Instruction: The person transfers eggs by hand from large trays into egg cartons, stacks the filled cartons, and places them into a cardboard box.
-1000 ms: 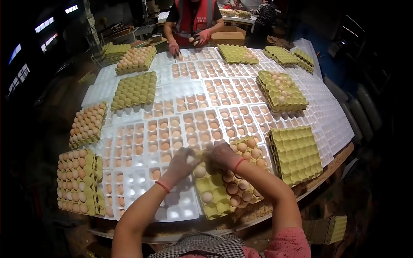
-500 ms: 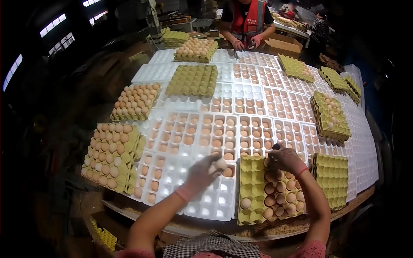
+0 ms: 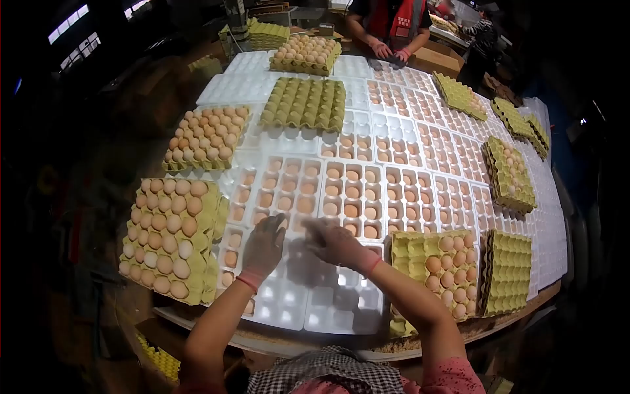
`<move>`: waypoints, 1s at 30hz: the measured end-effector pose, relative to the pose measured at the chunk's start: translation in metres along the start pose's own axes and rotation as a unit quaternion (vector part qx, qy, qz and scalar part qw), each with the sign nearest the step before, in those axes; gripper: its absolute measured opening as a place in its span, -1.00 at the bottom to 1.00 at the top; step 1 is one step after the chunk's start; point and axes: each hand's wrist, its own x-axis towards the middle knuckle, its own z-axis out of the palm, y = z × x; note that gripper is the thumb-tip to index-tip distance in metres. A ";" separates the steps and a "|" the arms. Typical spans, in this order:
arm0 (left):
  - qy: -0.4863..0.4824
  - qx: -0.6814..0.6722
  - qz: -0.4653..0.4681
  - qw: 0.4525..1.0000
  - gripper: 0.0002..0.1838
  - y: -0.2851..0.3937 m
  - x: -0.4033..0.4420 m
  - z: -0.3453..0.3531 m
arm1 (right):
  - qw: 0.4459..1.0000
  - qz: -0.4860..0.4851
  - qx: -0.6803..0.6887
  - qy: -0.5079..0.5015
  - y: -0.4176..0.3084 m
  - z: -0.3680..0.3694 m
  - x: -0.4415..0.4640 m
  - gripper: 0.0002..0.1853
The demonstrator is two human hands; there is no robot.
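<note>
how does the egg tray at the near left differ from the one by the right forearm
The near-left tray is covered with eggs; the forearm tray has bare cups on its left.
The near-left tray is clear of both arms; the forearm tray is partly hidden.
Both are yellow-green and cupped.

The foam trays (image 3: 344, 318) are white, the eggs (image 3: 179, 204) in shades of beige, pale pink and brownish orange, with some near white. The egg cartons (image 3: 303, 104) are yellow-green. Grey-tinged gloves (image 3: 264, 248) have pink cuffs. The apron (image 3: 328, 374) is black-and-white checked; the sleeve (image 3: 453, 377) is pink with dark specks. A co-worker's vest (image 3: 398, 23) is red with white lettering.
</note>
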 end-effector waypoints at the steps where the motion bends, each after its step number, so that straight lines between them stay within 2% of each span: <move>1: -0.032 0.069 0.016 0.997 -0.57 -0.006 -0.010 0.007 | 0.999 0.000 0.031 -0.038 -0.010 0.009 0.001 -0.64; 2: -0.087 0.151 0.057 0.983 -0.52 0.000 -0.012 0.004 | 0.999 -0.012 -0.008 -0.049 -0.005 0.027 0.002 -0.62; 3: -0.087 0.146 0.061 0.983 -0.52 -0.001 -0.014 0.006 | 0.997 -0.023 -0.046 -0.061 0.002 0.046 0.001 -0.60; 5: -0.009 0.064 0.023 0.998 -0.47 -0.007 -0.019 0.007 | 0.999 0.005 -0.026 -0.034 -0.009 0.050 -0.008 -0.61; 7: 0.029 0.048 0.052 0.997 -0.48 -0.003 -0.018 -0.003 | 0.993 0.038 0.035 0.110 -0.034 0.032 -0.030 -0.60; 8: 0.042 0.049 0.049 0.997 -0.49 -0.004 -0.019 0.000 | 0.982 -0.039 -0.004 0.187 -0.019 0.044 -0.041 -0.57; 9: 0.053 0.044 0.049 0.996 -0.51 -0.004 -0.020 0.006 | 0.978 -0.087 -0.055 0.184 -0.003 0.056 -0.053 -0.54; 11: 0.046 -0.007 0.038 0.998 -0.53 0.010 -0.015 0.018 | 0.977 -0.086 -0.122 0.155 0.001 0.069 -0.080 -0.57; 13: 0.046 -0.108 0.053 0.992 -0.54 0.030 -0.010 0.032 | 0.977 -0.086 -0.089 0.173 -0.008 0.049 -0.109 -0.54; 14: 0.033 -0.118 0.073 0.990 -0.52 0.049 -0.008 0.032 | 0.978 -0.054 -0.075 0.189 -0.014 0.029 -0.128 -0.54; 15: 0.023 -0.138 0.055 0.989 -0.48 0.065 -0.012 0.039 | 0.974 -0.025 -0.076 0.211 -0.025 -0.013 -0.153 -0.54; 17: 0.004 -0.161 0.084 0.983 -0.45 0.104 -0.020 0.052 | 0.964 0.056 -0.065 0.253 -0.008 -0.071 -0.217 -0.62; 19: -0.079 -0.200 0.102 0.971 -0.43 0.152 -0.031 0.069 | 0.957 0.134 -0.076 0.247 0.018 -0.116 -0.279 -0.63; 21: -0.105 -0.156 0.225 0.956 -0.40 0.203 -0.034 0.089 | 0.968 0.161 -0.143 0.128 0.044 -0.136 -0.330 -0.63; 22: -0.156 -0.153 0.247 0.944 -0.39 0.233 -0.029 0.096 | 0.969 0.158 -0.141 0.128 0.056 -0.134 -0.336 -0.63; 23: -0.182 -0.093 0.282 0.937 -0.41 0.254 -0.028 0.114 | 0.964 0.124 -0.198 0.124 0.070 -0.130 -0.343 -0.64; 24: -0.214 -0.043 0.303 0.928 -0.46 0.268 -0.031 0.134 | 0.955 0.092 -0.253 0.120 0.078 -0.126 -0.351 -0.65; 25: -0.264 0.042 0.295 0.917 -0.50 0.275 -0.038 0.155 | 0.957 0.090 -0.249 0.121 0.083 -0.124 -0.353 -0.65; 27: -0.293 0.170 0.319 0.885 -0.52 0.292 -0.039 0.174 | 0.954 0.120 -0.271 0.046 0.096 -0.132 -0.347 -0.65; 29: -0.290 0.148 0.311 0.893 -0.52 0.293 -0.041 0.171 | 0.970 0.107 -0.215 0.031 0.104 -0.145 -0.354 -0.61; 30: -0.284 0.120 0.304 0.901 -0.53 0.293 -0.041 0.168 | 0.984 0.124 -0.043 0.119 0.104 -0.154 -0.355 -0.60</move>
